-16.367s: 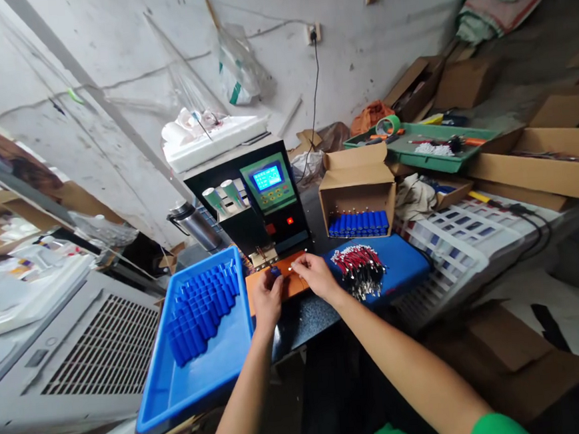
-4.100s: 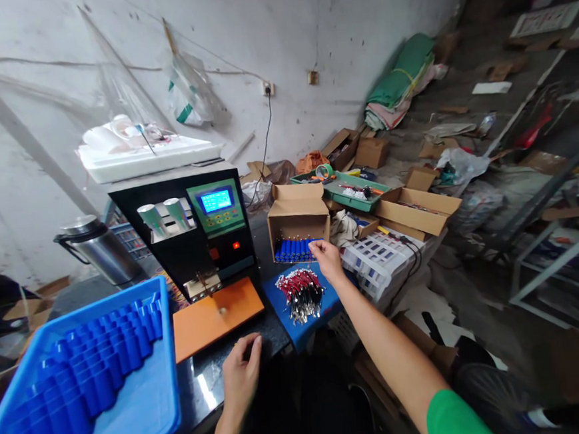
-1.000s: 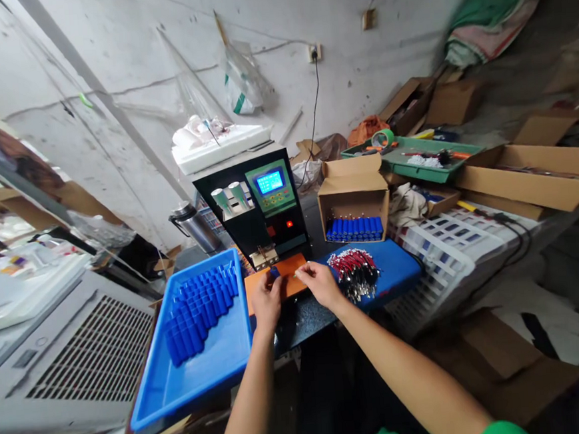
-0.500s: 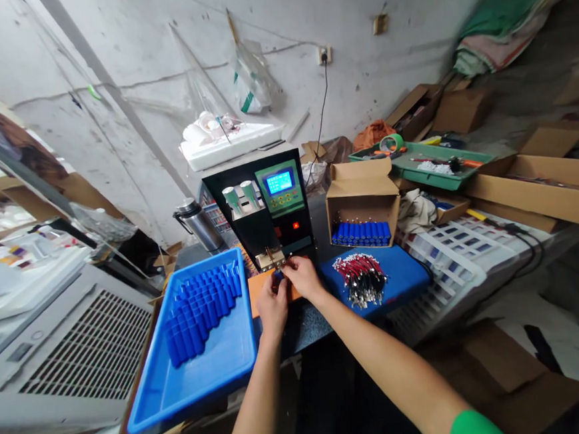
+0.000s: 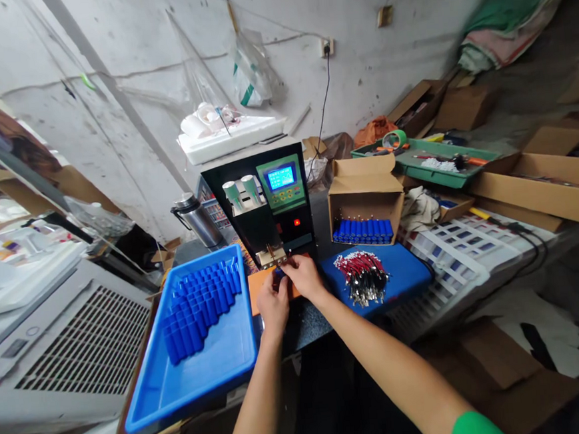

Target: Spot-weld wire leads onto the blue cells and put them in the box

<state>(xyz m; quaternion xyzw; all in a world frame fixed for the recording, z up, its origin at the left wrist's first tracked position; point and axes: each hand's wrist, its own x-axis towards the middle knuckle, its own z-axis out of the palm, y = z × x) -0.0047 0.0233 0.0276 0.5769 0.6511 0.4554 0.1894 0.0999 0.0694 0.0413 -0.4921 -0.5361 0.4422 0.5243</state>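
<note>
My left hand (image 5: 273,304) is closed around a blue cylindrical battery cell (image 5: 277,277), mostly hidden by the fingers, over an orange pad (image 5: 258,290). Against it, my right hand (image 5: 303,276) has its fingertips pinched at the cell's upper end; what they grip is too small to make out. Both hands are right under the metal electrodes (image 5: 271,253) of a black spot welder (image 5: 291,240) with a lit screen. To the right, a bundle of red and black wire leads (image 5: 361,271) lies on a blue block (image 5: 404,271).
At the left, a blue tray (image 5: 220,356) holds rows of blue cells (image 5: 201,311). A cardboard box (image 5: 364,183) behind the leads contains more cells with wires. A steel flask (image 5: 200,224) stands beside the welder. Further right are a green tray (image 5: 430,166) and a white crate (image 5: 448,258).
The view has shifted very slightly. Both hands stay at nearly the same spot under the electrodes, with the cell still between them.
</note>
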